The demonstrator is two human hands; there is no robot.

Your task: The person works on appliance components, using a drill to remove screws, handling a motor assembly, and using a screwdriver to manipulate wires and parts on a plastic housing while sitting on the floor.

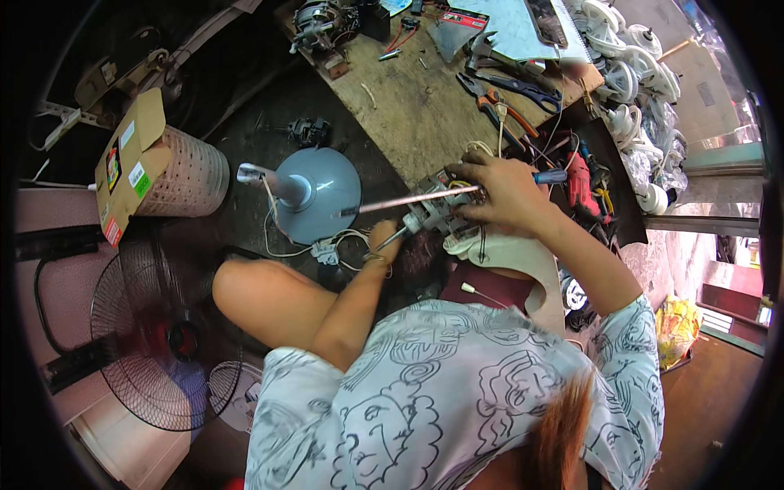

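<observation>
A bare fan motor [434, 214] with a metal shaft is held above my lap, at the near corner of the wooden bench. My right hand [510, 186] is closed round a long screwdriver [408, 198], its blue handle end sticking out past the palm. Its fingers also rest against the motor's top, and the screwdriver's shaft runs leftward across the motor. At the shaft side, my left hand [385, 237] is curled against the motor, fingers partly hidden. Below the motor lies a pale curved plastic fan part [535, 273]. A thin cord with a white tip [469, 287] hangs over my lap.
On the bench [384, 122] lie orange-handled pliers [490, 102], scissors [531, 91], a hammer [483, 55] and another motor [318, 26]. A red power drill [584, 184] sits at right. A grey-blue fan base [331, 192], a basket [196, 171] and a caged fan [167, 343] stand left.
</observation>
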